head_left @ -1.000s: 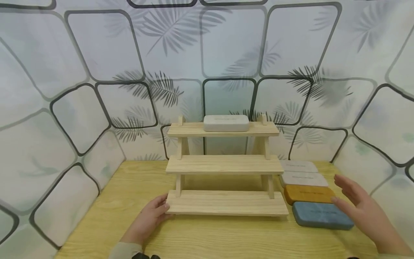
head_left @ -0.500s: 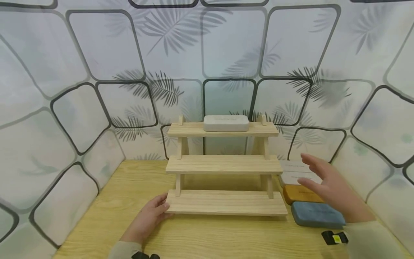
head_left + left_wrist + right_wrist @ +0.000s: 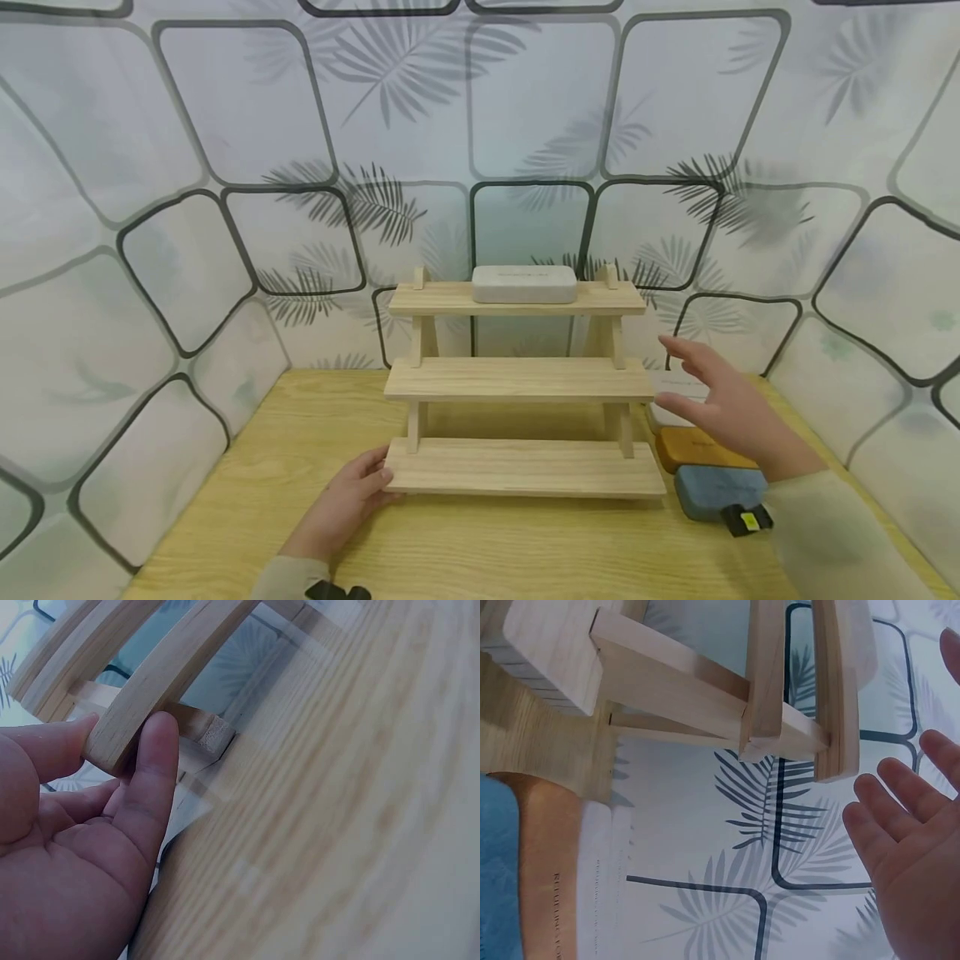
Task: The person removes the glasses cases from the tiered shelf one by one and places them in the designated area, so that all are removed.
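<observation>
A three-tier wooden display stand [image 3: 517,379] stands on the table. My left hand [image 3: 345,504] grips the left end of its bottom tier; in the left wrist view, thumb and fingers pinch the board's end [image 3: 120,739]. My right hand [image 3: 723,408] is raised beside the stand's right side, fingers spread and holding nothing. In the head view it overlaps a row of soft-looking oblong cases: a blue case [image 3: 708,492] in front, an orange case [image 3: 693,448], then white cases [image 3: 675,383], partly hidden. The right wrist view shows the open palm [image 3: 930,877] apart from the stand.
A single white case [image 3: 525,285] lies midway along the top tier. Patterned fabric walls [image 3: 247,242] enclose the back and both sides. The yellow wood-grain table [image 3: 480,550] extends in front of the stand and to its left.
My right hand has moved left and farther back, from beside the blue and orange cases to over the white ones, close to the stand. The left hand stays on the bottom tier.
</observation>
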A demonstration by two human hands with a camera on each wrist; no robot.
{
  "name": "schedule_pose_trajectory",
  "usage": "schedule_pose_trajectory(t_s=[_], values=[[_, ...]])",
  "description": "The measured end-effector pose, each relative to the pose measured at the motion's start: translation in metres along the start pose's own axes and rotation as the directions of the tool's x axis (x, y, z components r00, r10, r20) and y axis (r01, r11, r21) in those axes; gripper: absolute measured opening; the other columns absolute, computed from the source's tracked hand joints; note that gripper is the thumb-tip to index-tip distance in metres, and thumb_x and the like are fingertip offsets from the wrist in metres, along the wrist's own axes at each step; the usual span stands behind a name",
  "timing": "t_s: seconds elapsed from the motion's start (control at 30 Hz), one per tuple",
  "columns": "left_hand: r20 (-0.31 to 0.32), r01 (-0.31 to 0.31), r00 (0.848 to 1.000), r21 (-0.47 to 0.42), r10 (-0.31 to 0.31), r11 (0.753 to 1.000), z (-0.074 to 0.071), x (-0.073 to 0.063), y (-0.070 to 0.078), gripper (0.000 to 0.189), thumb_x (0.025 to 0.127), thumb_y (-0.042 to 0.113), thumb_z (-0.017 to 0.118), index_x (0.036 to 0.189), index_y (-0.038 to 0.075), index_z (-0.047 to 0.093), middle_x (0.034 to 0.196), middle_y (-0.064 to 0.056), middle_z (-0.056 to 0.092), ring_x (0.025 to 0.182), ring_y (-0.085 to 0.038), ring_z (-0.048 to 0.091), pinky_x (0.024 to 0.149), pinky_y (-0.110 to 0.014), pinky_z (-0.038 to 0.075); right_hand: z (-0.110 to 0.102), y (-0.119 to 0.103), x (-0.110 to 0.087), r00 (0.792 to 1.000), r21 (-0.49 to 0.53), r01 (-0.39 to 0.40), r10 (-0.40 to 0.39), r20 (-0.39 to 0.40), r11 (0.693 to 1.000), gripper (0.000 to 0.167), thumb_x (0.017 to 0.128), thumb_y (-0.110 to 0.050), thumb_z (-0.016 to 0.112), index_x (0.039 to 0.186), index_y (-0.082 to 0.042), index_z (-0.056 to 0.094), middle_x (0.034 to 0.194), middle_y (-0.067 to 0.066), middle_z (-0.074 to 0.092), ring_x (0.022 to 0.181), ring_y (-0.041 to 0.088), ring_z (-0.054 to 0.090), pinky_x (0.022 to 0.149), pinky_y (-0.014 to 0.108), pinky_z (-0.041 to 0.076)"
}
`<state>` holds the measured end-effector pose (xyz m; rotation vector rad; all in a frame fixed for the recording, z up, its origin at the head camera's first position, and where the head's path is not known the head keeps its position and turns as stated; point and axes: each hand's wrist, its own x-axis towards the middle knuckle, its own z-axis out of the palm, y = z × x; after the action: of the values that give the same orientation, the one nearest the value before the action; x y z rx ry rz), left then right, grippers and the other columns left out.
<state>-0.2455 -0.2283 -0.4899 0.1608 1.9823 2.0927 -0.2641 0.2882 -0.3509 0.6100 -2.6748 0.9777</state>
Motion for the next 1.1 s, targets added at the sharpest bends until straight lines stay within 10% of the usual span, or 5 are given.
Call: schedule_pose_trajectory(t_s=[1.1], values=[[-0.048, -0.003, 0.999, 0.026, 0.004, 1.000, 0.004, -0.001, 0.002, 0.054, 0.108, 0.010, 0.045, 0.153, -0.012, 0.024, 0.148, -0.036, 0.038, 0.123, -0.033, 0.054, 0.098, -0.040, 0.054, 0.023, -0.036, 0.074, 0.999, 0.018, 0.042, -0.041, -0.007, 0.999, 0.084, 0.095, -0.045, 0.070, 0.162, -0.023, 0.025, 0.164, 0.012, 0.027, 0.142, 0.045, 0.032, 0.112, 0.068, 0.028]])
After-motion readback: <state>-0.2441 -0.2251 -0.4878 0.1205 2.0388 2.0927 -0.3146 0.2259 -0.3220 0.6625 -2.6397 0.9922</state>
